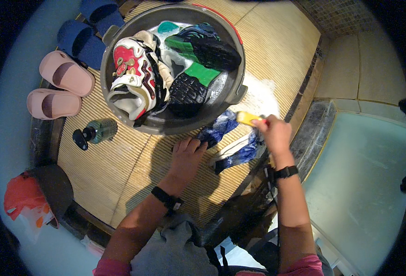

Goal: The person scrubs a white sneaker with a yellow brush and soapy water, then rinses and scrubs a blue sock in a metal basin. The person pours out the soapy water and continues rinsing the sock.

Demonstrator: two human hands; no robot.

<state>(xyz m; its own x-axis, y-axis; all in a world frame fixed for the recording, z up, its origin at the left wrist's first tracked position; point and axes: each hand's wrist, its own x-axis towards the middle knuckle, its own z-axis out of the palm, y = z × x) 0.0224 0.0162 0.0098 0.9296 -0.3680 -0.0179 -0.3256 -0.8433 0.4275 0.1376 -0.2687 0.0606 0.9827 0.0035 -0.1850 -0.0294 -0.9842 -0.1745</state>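
My right hand (275, 132) grips a yellow brush (247, 118) over the far end of a wet blue and white sock (222, 126). With its fingers spread, my left hand (188, 155) presses on the sock's dark near end. A second blue and white sock (241, 153) lies flat beside it on the ribbed tiled floor. Just beyond stands a round grey basin (175, 129) of sudsy water. It holds a white and red sneaker (134, 69) and black and green footwear (203, 74). White foam lies on the floor right of the basin.
A pump bottle (104, 130) lies on the floor to the left. Pink slides (66, 74) and blue slides (80, 43) line the left edge. A grey and red bin or bag (56, 189) is at lower left. A stone kerb (313, 134) borders the right side.
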